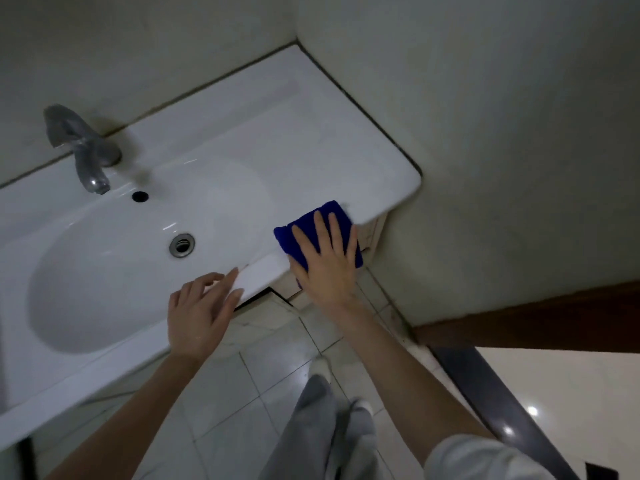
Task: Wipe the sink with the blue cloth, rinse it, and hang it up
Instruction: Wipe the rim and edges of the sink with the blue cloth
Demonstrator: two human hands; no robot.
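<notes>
A white ceramic sink (pixel 263 133) fills the left and centre, its oval basin holding a metal drain (pixel 181 244) and an overflow hole (pixel 140 196). A grey metal tap (pixel 83 150) stands at the back left. The folded blue cloth (pixel 304 225) lies on the sink's front right edge. My right hand (pixel 327 268) presses flat on the cloth, fingers spread. My left hand (pixel 202 311) rests on the front rim beside the basin, fingers apart, holding nothing.
Grey walls (pixel 485 133) close in behind and to the right of the sink. Pale floor tiles (pixel 263 372) lie below, with my grey trouser legs (pixel 329 431) and a foot. A dark brown door frame (pixel 540 323) and a dark threshold strip (pixel 491 407) run at lower right.
</notes>
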